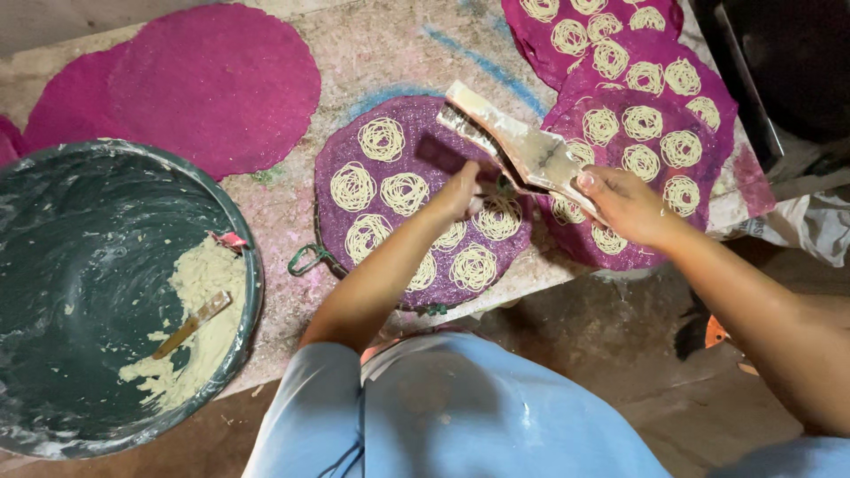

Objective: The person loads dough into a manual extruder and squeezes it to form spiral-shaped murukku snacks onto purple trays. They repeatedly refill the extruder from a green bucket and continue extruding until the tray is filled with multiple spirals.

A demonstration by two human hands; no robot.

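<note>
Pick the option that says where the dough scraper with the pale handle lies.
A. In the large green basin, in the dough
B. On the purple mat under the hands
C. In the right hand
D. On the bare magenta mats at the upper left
A: the scraper lies in the pale dough inside the green basin, well to the left of both hands, which work a press over the purple mat.
</note>
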